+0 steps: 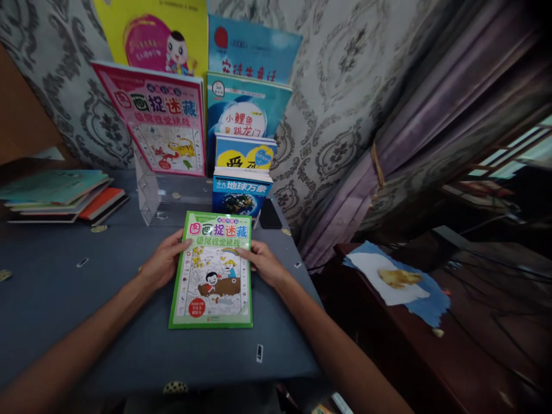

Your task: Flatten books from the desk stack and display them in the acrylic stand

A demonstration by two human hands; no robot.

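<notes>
A green-bordered children's picture book (213,276) is held between my two hands above the grey table, its cover facing me. My left hand (163,260) grips its left edge, thumb on the cover and fingers behind. On the opposite edge, my right hand (265,263) holds it the same way, the fingers partly hidden by the book. Just beyond stands a clear display rack (146,192). It bears a pink book (166,123) of matching design on the left, and on the right a teal book (250,106) and a blue book with a globe (241,192).
A stack of books (56,195) lies at the table's left. A dark phone (270,214) rests beside the rack. Purple curtains (345,195) hang at right, past the table edge. A lower brown table (401,322) carries a blue and white cloth (366,273).
</notes>
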